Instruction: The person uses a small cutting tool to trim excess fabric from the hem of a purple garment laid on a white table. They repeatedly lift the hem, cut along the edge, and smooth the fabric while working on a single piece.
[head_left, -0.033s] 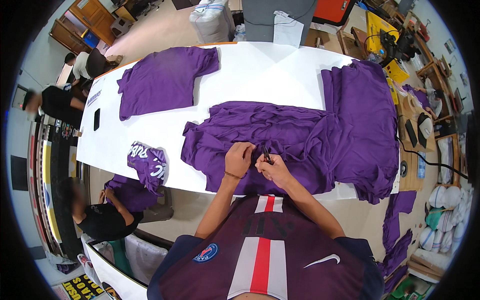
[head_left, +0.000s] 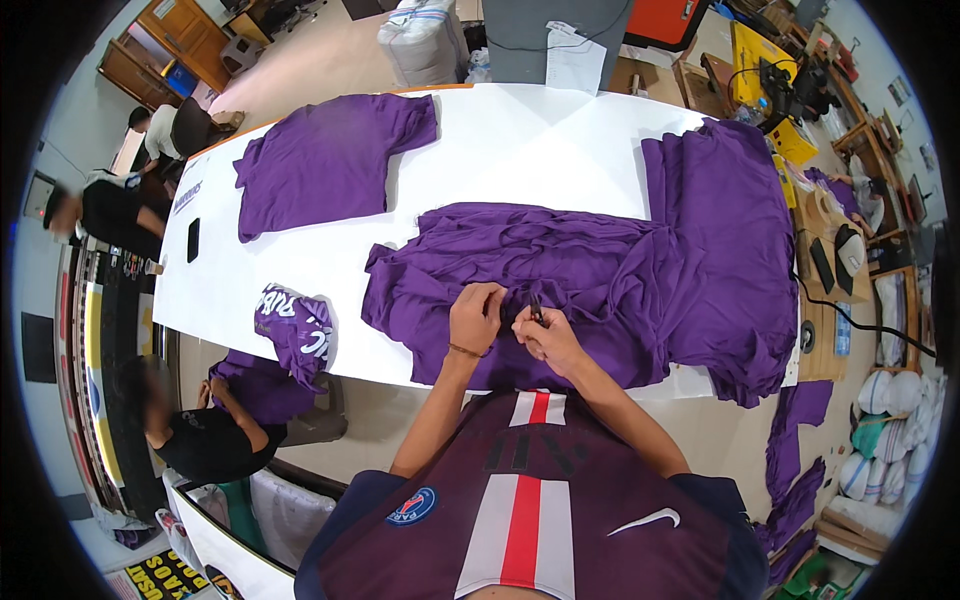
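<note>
A crumpled heap of purple fabric (head_left: 580,245), apparently garments, lies in front of me on the white table. My left hand (head_left: 477,318) is closed at the heap, its fingertips pinching a bit of the cloth. Just to its right, my right hand (head_left: 548,337) grips small black thread snips (head_left: 537,309), their tips pointing away from me close to the left fingertips. What lies between the two hands is too small to make out. A flatter stack of purple garments (head_left: 730,250) adjoins the heap on the right.
A purple T-shirt (head_left: 320,165) lies flat at the far left of the white table (head_left: 540,140). Nearer are a bunched purple shirt with white print (head_left: 295,328) and a black phone (head_left: 193,240). A seated co-worker (head_left: 215,435) handles purple cloth at left. A black cable (head_left: 865,325) runs on the right.
The blades of the snips look closer together than before. My right hand has shifted very slightly; the left stays in place. A person at the far left has moved a little.
</note>
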